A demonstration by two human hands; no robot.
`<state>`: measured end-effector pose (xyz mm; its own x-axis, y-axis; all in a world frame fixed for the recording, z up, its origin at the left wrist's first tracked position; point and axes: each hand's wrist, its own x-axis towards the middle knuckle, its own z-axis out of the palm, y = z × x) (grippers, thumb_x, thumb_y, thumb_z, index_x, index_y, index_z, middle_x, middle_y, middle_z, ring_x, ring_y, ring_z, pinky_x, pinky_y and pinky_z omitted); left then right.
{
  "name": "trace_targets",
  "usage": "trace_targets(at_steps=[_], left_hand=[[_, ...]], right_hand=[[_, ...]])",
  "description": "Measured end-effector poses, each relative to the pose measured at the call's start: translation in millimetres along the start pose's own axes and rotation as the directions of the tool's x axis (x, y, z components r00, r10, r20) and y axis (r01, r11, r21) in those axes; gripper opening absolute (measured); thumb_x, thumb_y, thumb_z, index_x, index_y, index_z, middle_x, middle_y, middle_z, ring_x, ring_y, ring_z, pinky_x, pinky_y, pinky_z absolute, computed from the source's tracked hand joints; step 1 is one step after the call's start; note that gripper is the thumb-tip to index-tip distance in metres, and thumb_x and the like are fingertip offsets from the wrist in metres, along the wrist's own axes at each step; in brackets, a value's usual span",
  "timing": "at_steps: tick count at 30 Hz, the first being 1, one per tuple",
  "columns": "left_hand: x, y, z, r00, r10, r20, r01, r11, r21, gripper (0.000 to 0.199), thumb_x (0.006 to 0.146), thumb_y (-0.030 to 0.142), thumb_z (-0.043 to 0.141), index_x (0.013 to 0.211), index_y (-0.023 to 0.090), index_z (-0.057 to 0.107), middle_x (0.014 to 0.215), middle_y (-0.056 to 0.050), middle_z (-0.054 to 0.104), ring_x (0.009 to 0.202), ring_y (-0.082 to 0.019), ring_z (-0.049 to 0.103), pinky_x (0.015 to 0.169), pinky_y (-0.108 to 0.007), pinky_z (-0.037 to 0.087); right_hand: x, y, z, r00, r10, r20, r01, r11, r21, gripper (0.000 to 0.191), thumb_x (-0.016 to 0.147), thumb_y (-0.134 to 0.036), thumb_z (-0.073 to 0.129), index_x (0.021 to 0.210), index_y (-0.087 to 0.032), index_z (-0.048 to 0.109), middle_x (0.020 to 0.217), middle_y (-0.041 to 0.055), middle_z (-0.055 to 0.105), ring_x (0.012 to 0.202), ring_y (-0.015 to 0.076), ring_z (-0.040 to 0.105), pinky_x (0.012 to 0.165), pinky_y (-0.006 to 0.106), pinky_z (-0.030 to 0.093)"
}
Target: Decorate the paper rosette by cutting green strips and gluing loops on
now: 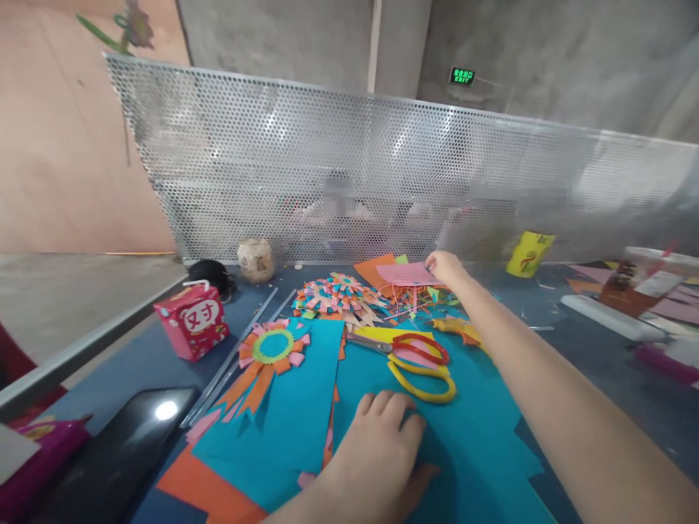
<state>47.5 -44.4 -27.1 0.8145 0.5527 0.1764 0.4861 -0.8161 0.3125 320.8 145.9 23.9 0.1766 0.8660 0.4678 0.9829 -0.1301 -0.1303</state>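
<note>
My left hand (382, 444) rests on a large blue paper sheet (470, 437), fingers loosely bent, thumb apart, nothing visible in its grasp. Farther off, my right hand (445, 268) pinches the right edge of a pink paper sheet (407, 274). Scissors (407, 355) with red and yellow handles lie between the hands on yellow and blue paper. A paper rosette (274, 346) in orange, pink and blue, with orange tails, lies on another blue sheet (289, 429) to the left. Behind it is a pile of similar rosettes (333, 295) beside paper scraps (420, 300).
On the left are a red drink carton (194, 320), a black phone (120, 444) and thin clear strips (234, 356). A jar (255, 260) and a yellow can (529, 253) stand near the perforated metal screen (306, 145). A drink cup (641, 284) is at right.
</note>
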Motion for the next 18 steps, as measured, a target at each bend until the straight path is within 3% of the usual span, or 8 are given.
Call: trace_targets(at_steps=[4,7,10,13,14,17,18], left_hand=[[3,-6,-13.1,0.99,0.001,-0.144,0.01,0.997,0.081,0.027,0.081,0.034,0.043,0.103,0.02,0.053,0.109,-0.007,0.055,0.098,-0.023,0.049,0.082,-0.04,0.04],[8,-27,-38.1,0.933,-0.141,-0.331,0.207,0.963,0.173,0.029,0.084,0.032,0.035,0.101,0.018,0.055,0.105,-0.009,0.057,0.1,-0.023,0.049,0.085,-0.04,0.038],[3,-63,-63.8,0.746,-0.435,-0.504,0.602,0.765,0.229,0.034,0.081,0.034,0.037,0.1,0.013,0.055,0.103,-0.016,0.057,0.098,-0.031,0.051,0.078,-0.046,0.039],[-14,-104,-78.2,0.538,-0.718,-0.441,0.837,0.515,0.184,0.046,0.073,0.046,0.043,0.094,0.007,0.056,0.099,-0.024,0.057,0.095,-0.041,0.051,0.072,-0.049,0.039],[-21,-117,-80.0,0.497,-0.768,-0.403,0.865,0.473,0.165,0.05,0.069,0.049,0.045,0.094,0.007,0.055,0.099,-0.024,0.057,0.095,-0.042,0.051,0.071,-0.049,0.039],[-35,-149,-80.3,0.425,-0.862,-0.276,0.904,0.422,0.075,0.057,0.057,0.051,0.057,0.094,0.008,0.054,0.101,-0.026,0.057,0.093,-0.044,0.052,0.068,-0.048,0.04],[-37,-156,-79.6,0.446,-0.852,-0.273,0.889,0.456,0.031,0.058,0.053,0.048,0.061,0.093,0.007,0.055,0.1,-0.027,0.057,0.093,-0.045,0.052,0.068,-0.047,0.041]], right_hand=[[-19,-20,-15,0.991,-0.057,0.118,0.059,0.998,-0.017,0.027,0.083,-0.031,0.048,0.105,-0.015,0.052,0.106,0.0063,0.054,0.091,0.0166,0.054,0.077,0.037,0.045],[-46,-49,-26,0.985,-0.128,0.117,0.131,0.991,-0.011,0.022,0.082,-0.027,0.05,0.1,-0.016,0.055,0.105,0.0061,0.056,0.097,0.0196,0.051,0.085,0.044,0.038],[-79,-82,-36,0.958,-0.268,0.099,0.266,0.963,0.031,0.013,0.078,-0.016,0.049,0.083,-0.02,0.061,0.091,0.0059,0.063,0.092,0.022,0.053,0.087,0.048,0.027],[-111,-109,-41,0.919,-0.392,0.048,0.388,0.919,0.068,0.016,0.079,-0.015,0.045,0.081,-0.019,0.06,0.093,0.0062,0.063,0.094,0.0219,0.05,0.089,0.048,0.021],[-121,-116,-40,0.905,-0.424,0.029,0.421,0.904,0.077,0.016,0.08,-0.017,0.044,0.08,-0.019,0.06,0.093,0.0063,0.063,0.095,0.0216,0.049,0.089,0.048,0.019],[-143,-125,-32,0.877,-0.479,-0.029,0.48,0.872,0.099,0.021,0.083,-0.017,0.037,0.083,-0.017,0.059,0.095,0.0079,0.061,0.096,0.0205,0.047,0.091,0.047,0.015],[-148,-126,-29,0.866,-0.498,-0.04,0.499,0.86,0.107,0.022,0.083,-0.017,0.037,0.084,-0.017,0.059,0.094,0.0082,0.061,0.096,0.0203,0.047,0.091,0.047,0.014]])
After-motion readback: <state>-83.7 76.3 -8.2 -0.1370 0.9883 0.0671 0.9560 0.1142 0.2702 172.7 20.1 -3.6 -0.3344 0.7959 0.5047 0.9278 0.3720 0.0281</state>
